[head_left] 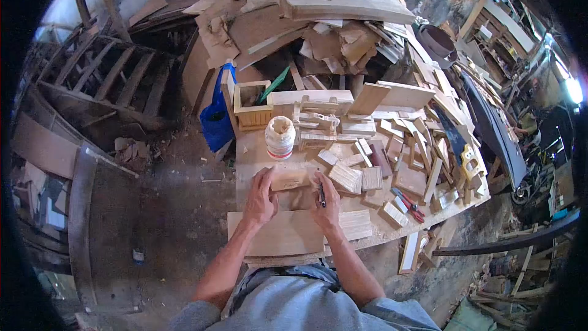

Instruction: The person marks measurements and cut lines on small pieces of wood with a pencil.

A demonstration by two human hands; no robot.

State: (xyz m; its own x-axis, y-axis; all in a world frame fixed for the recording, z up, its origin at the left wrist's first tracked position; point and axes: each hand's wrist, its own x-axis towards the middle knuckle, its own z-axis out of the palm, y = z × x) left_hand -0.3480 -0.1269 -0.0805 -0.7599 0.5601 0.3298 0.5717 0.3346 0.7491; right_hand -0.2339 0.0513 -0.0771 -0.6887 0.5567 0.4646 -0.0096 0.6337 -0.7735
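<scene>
Head view shows the left hand (260, 199) curled round the near end of a small wood block (290, 179), fingers closed on its edge. The right hand (326, 199) braces the block's other end and pinches a dark pencil (321, 195) between its fingers. The block lies flat on the bench (373, 233), between both hands, above a pale board (288, 233). Just beyond the left fingers stands a white glue pot (280, 137); offcuts (346, 178) crowd beside the right hand, red pliers (408, 204) farther out. Judging by this grip, keeping the block pressed flat and square matters, with the pencil tip steady and clear of loose scraps
</scene>
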